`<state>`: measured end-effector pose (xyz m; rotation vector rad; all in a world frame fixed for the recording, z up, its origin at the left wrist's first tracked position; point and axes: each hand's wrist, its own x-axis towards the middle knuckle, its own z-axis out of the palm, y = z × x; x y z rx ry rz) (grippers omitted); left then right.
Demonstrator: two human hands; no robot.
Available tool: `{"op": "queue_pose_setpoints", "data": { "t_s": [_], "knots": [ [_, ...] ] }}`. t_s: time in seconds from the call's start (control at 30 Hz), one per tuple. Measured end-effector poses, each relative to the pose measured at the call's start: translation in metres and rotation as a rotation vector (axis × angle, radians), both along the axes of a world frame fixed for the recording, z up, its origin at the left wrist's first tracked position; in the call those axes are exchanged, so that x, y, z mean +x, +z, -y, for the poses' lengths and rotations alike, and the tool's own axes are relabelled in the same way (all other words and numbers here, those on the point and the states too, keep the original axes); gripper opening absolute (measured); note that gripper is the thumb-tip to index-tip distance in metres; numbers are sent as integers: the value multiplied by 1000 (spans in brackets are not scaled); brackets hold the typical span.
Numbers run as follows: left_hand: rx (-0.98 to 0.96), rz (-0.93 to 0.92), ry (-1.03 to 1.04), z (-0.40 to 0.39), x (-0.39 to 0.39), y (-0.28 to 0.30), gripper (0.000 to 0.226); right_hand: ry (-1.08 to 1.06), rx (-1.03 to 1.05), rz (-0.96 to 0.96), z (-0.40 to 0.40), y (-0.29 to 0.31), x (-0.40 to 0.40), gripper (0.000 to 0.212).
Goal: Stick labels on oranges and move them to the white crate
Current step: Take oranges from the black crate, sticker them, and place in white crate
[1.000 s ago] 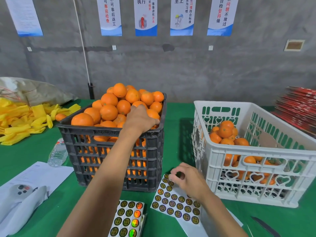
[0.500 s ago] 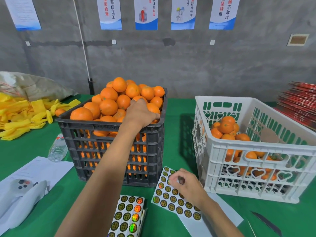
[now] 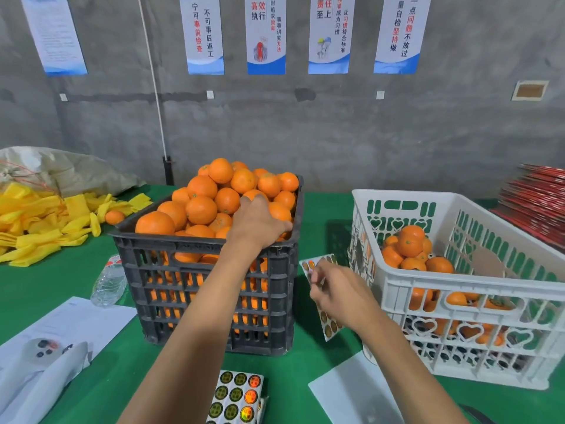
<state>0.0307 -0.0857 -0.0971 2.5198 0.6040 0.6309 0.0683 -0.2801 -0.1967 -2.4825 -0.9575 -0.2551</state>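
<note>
Now: both hands engaged, left at the fruit pile, right at the labels.

Left hand (image 3: 258, 223) lies palm-down on the heaped oranges (image 3: 214, 197) in the black crate (image 3: 211, 289), fingers curled over one orange at the pile's 3 o'clock edge. Right hand (image 3: 339, 293) hovers, fingertips pinched together near the upper corner of a label sheet (image 3: 318, 264); whether a label is between them cannot be told, the spot is blurred. At 3 o'clock from the right hand stands the white crate (image 3: 477, 289), partly filled with oranges. At 6 o'clock from the black crate, a second label sheet (image 3: 237, 396) lies on the green table (image 3: 39, 276). Yellow foam nets (image 3: 36, 224) lie at 9 o'clock.
</note>
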Motion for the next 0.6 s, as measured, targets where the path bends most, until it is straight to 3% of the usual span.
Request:
{"op": "queue_pose_setpoints", "data": {
  "t_s": [0.07,0.1,0.23,0.33,0.43,0.6],
  "knots": [
    [3,2,5,0,0,0,71,-15,-41,-55,0,-12,-3,12],
    [4,6,7,1,0,0,71,-19,64,-110,0,-16,-4,9],
    [14,65,-11,3,-2,-1,74,71,828,-435,-7,0,-4,7],
    [-1,176,-44,6,-5,0,75,184,1110,-565,-22,34,0,18],
    [14,273,-97,11,-8,1,71,224,1181,-602,-39,68,9,33],
    [7,387,-149,11,-10,1,66,175,1085,-494,-62,95,17,6]
  ]
}}
